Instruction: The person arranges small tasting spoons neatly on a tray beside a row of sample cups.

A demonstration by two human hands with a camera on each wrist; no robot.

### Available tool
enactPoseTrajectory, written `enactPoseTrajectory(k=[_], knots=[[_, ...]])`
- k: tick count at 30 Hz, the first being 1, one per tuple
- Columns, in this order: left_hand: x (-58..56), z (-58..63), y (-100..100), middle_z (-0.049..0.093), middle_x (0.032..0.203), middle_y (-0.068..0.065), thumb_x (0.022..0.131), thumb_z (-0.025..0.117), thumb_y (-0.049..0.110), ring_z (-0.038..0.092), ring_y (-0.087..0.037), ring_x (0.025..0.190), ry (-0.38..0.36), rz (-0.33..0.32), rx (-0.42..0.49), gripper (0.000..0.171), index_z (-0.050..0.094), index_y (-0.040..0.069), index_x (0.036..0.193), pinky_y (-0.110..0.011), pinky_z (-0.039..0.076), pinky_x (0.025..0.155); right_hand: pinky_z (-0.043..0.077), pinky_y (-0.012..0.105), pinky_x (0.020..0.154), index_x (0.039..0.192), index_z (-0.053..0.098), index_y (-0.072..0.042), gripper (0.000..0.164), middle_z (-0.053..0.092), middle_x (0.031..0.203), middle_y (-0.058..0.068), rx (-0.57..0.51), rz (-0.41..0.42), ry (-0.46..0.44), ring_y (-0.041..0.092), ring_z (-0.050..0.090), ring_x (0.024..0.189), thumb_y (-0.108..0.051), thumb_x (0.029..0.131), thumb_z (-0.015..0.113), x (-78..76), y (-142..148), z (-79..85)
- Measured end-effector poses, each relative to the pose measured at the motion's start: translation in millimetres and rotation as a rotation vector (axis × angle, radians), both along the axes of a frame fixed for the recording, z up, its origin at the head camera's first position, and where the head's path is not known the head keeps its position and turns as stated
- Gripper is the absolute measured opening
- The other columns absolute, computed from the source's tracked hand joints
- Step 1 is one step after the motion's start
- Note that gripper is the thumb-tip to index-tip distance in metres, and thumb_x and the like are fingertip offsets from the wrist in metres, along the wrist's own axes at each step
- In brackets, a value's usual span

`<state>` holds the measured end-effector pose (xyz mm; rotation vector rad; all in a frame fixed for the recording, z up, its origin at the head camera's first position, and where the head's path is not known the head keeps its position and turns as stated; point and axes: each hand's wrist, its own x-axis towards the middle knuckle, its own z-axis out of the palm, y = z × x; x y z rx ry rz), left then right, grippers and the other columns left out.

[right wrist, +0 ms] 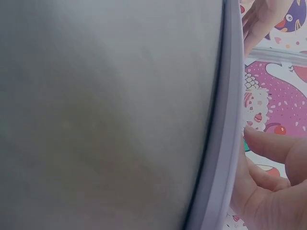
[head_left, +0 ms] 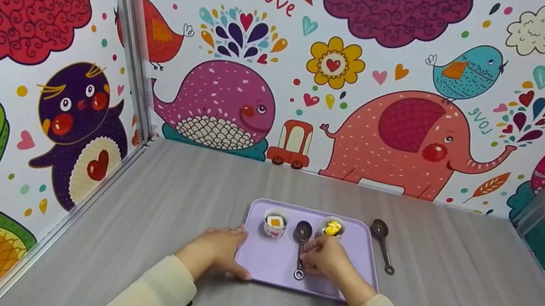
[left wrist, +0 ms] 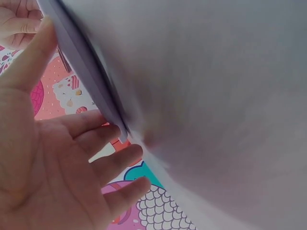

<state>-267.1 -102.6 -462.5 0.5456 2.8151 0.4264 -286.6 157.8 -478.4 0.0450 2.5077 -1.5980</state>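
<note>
On a lilac tray lies a dark brown spoon with a ring at its handle's end. My right hand reaches over the tray from the right, fingers curled, and pinches the spoon's handle. In the right wrist view that hand shows bent fingers and thumb beyond the tray's rim, the spoon being hidden there. My left hand rests against the tray's left edge, its fingers fairly straight and its thumb at the near corner. The left wrist view shows the left hand spread along the rim.
A patterned paper cup with a white and orange piece stands at the tray's left. Another cup with yellow pieces stands at the right, partly behind my right hand. A second brown spoon lies on the grey table, right of the tray.
</note>
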Motion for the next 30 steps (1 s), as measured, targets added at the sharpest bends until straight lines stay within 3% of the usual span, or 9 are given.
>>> enactPoseTrajectory(k=[8, 20, 30], knots=[[0.3, -1.3, 0, 0.038, 0.157, -0.018, 0.076, 0.083, 0.053, 0.037, -0.036, 0.143, -0.001, 0.009, -0.006, 0.1, 0.043, -0.003, 0.149, -0.056, 0.028, 0.116, 0.061, 0.038, 0.061, 0.098, 0.061, 0.012, 0.019, 0.066, 0.078, 0.014, -0.029, 0.028, 0.008, 0.02, 0.067, 0.064, 0.014, 0.082, 0.07, 6.4, 3, 4.7], [-0.1, -0.5, 0, 0.038, 0.157, -0.018, 0.076, 0.083, 0.053, 0.037, -0.036, 0.143, 0.001, 0.005, -0.011, 0.101, 0.042, -0.003, 0.149, -0.056, 0.027, 0.116, 0.061, 0.038, 0.059, 0.095, 0.065, 0.012, 0.016, 0.064, 0.077, 0.01, 0.084, 0.102, 0.169, 0.019, 0.066, 0.064, 0.011, 0.08, 0.068, 20.2, 17, 11.7], [-0.2, -0.7, -1, 0.04, 0.155, -0.022, 0.074, 0.084, 0.052, 0.039, -0.038, 0.142, 0.025, -0.012, 0.01, 0.101, 0.044, -0.005, 0.147, -0.056, 0.029, 0.115, 0.061, 0.037, 0.06, 0.099, 0.065, 0.012, 0.02, 0.065, 0.078, 0.008, 0.093, 0.095, 0.181, 0.022, 0.068, 0.064, 0.005, 0.083, 0.074, 27.3, 28, 20.3]])
